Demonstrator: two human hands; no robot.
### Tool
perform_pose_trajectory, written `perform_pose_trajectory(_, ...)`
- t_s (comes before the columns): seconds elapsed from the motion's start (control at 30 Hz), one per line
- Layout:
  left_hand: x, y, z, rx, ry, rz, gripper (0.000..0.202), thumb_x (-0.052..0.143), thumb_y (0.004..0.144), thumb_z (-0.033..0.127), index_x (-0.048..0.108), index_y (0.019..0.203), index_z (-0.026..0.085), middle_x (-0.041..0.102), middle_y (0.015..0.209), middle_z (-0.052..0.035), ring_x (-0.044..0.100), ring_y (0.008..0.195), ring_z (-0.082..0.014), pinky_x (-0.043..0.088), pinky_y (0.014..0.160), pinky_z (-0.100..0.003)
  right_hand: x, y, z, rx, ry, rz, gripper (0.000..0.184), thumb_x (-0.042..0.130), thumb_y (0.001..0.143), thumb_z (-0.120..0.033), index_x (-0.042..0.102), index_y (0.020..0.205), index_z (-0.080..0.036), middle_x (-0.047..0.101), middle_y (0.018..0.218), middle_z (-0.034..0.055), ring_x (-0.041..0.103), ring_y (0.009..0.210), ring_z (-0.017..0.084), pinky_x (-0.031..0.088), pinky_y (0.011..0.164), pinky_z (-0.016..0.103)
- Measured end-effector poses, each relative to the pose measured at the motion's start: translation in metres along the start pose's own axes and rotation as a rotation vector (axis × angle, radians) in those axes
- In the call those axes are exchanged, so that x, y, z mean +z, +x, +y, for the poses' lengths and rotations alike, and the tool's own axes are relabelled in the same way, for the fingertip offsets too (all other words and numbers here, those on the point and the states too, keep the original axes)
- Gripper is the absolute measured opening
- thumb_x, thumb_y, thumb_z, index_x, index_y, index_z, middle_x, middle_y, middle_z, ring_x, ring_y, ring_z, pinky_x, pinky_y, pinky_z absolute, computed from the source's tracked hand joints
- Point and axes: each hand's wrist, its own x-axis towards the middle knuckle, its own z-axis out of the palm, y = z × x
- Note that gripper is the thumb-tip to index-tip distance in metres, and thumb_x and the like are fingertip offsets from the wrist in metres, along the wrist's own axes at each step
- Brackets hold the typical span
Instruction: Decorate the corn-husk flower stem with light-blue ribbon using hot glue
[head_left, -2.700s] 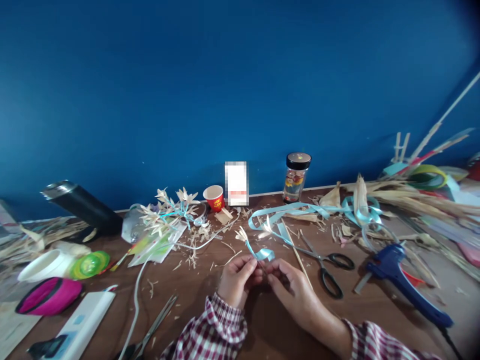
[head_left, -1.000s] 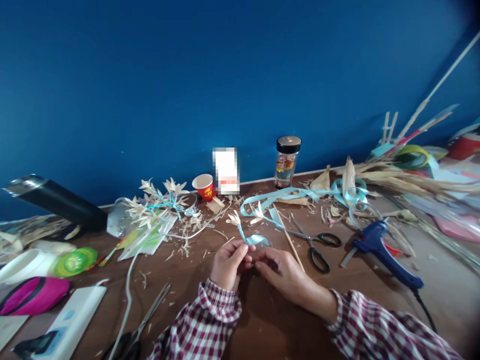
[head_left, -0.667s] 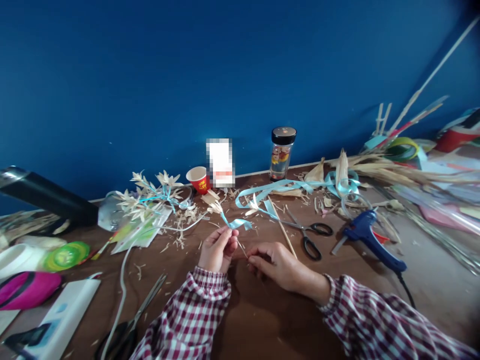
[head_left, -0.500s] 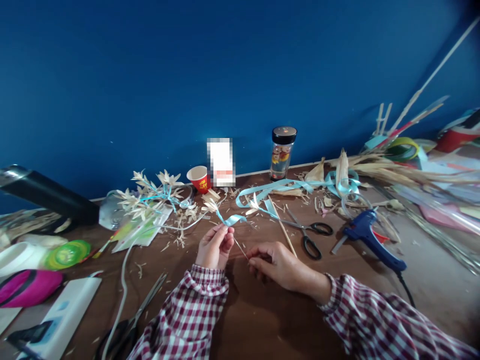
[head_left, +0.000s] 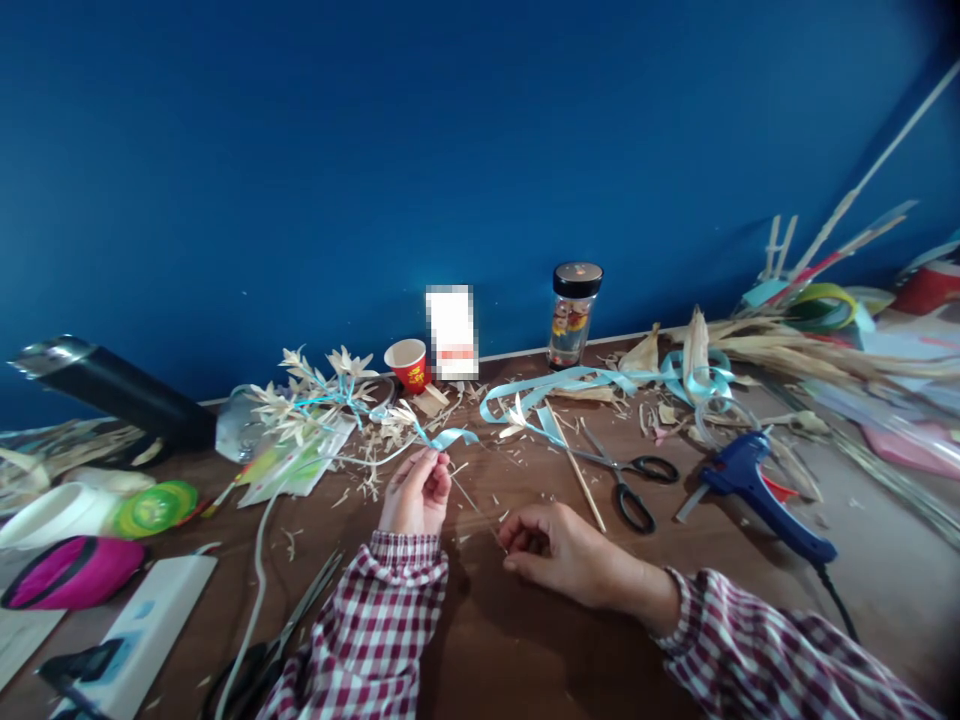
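My left hand is closed, its fingertips pinching the base of a small pale dried-husk flower wrapped with light-blue ribbon. From near those fingers a thin stem slants down to my right hand. My right hand's fingers are curled, with thumb and forefinger at the stem's lower end. A second husk flower with blue ribbon lies beyond the hands, beside a thin stick and black-handled scissors.
Right is a blue glue gun. Behind stand a red paper cup and a lidded glass bottle. Left are a bunch of husk flowers, a black flask, a power strip and scissors. Husk scraps litter the table.
My hands have moved a little farther apart, the left one with the flower going leftward. The right fingers look slightly looser. The whole view has shifted slightly.
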Motion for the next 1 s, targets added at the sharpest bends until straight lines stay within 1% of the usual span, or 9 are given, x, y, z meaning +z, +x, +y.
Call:
perform_pose_trajectory(0.13, 0.0006, 0.0014, -0.0004, -0.003, -0.008, 0.011, 0.017, 0.056, 0.077, 0.000, 0.066, 0.067, 0.009, 0.067, 0.057, -0.0043, 0.059, 0.042, -0.0045, 0.052, 0.044, -0.010, 0.0003, -0.0001, 0.0012, -0.027, -0.037, 0.004, 0.011, 0.061, 0.072, -0.016, 0.065, 0.082, -0.014, 0.061, 0.068, -0.0002, 0.054, 0.061, 0.011, 0.042, 0.056, 0.019)
perform_pose_trajectory(0.27, 0.0008, 0.0026, -0.0005, -0.005, -0.009, 0.007, 0.017, 0.055, 0.078, 0.000, 0.066, 0.067, 0.008, 0.068, 0.057, -0.0052, 0.058, 0.042, -0.0045, 0.051, 0.044, -0.011, 0.0011, -0.0007, 0.0038, -0.044, -0.054, -0.019, 0.008, 0.059, 0.073, -0.015, 0.062, 0.080, -0.015, 0.058, 0.064, -0.0018, 0.052, 0.057, 0.010, 0.040, 0.052, 0.018)
perform_pose_trajectory(0.4, -0.0011, 0.0024, -0.0008, -0.005, -0.011, -0.005, 0.016, 0.056, 0.077, 0.000, 0.066, 0.066, 0.008, 0.067, 0.057, -0.0051, 0.058, 0.042, -0.0045, 0.051, 0.043, -0.011, 0.0032, -0.0017, 0.0059, -0.025, -0.052, -0.043, 0.007, 0.056, 0.074, -0.016, 0.061, 0.080, -0.016, 0.058, 0.062, -0.0021, 0.053, 0.054, 0.010, 0.039, 0.050, 0.018)
perform_pose_trajectory(0.5, -0.0023, 0.0020, -0.0013, -0.006, -0.013, -0.013, 0.018, 0.055, 0.077, -0.001, 0.066, 0.065, 0.008, 0.067, 0.057, -0.0057, 0.058, 0.042, -0.0043, 0.050, 0.044, -0.010, 0.0042, -0.0024, 0.0057, -0.008, -0.071, -0.055, 0.009, 0.054, 0.075, -0.015, 0.061, 0.081, -0.017, 0.059, 0.061, -0.0021, 0.053, 0.051, 0.009, 0.039, 0.048, 0.017)
perform_pose_trajectory(0.67, -0.0022, 0.0028, -0.0018, -0.002, -0.017, -0.015, 0.018, 0.056, 0.077, -0.001, 0.066, 0.066, 0.007, 0.067, 0.057, -0.0063, 0.058, 0.043, -0.0044, 0.050, 0.044, -0.010, 0.0040, -0.0014, 0.0058, -0.023, -0.123, -0.038, 0.013, 0.051, 0.075, -0.012, 0.061, 0.082, -0.018, 0.062, 0.063, -0.0017, 0.054, 0.053, 0.009, 0.038, 0.048, 0.017)
perform_pose_trajectory(0.87, -0.0027, 0.0030, -0.0013, 0.006, -0.025, -0.016, 0.019, 0.055, 0.077, -0.002, 0.066, 0.065, 0.008, 0.066, 0.056, -0.0058, 0.057, 0.042, -0.0044, 0.050, 0.044, -0.010, 0.0063, 0.0008, 0.0096, 0.003, -0.077, -0.015, 0.011, 0.052, 0.076, -0.015, 0.061, 0.082, -0.018, 0.060, 0.064, -0.0017, 0.053, 0.053, 0.009, 0.039, 0.048, 0.017)
perform_pose_trajectory(1.0, -0.0030, 0.0014, -0.0012, 0.000, -0.024, -0.033, 0.018, 0.057, 0.077, -0.001, 0.066, 0.065, 0.008, 0.066, 0.057, -0.0054, 0.056, 0.042, -0.0038, 0.050, 0.043, -0.010, 0.0057, -0.0008, 0.0067, -0.022, -0.131, 0.024, 0.008, 0.054, 0.076, -0.016, 0.062, 0.079, -0.017, 0.060, 0.063, -0.0016, 0.052, 0.054, 0.009, 0.038, 0.048, 0.017)
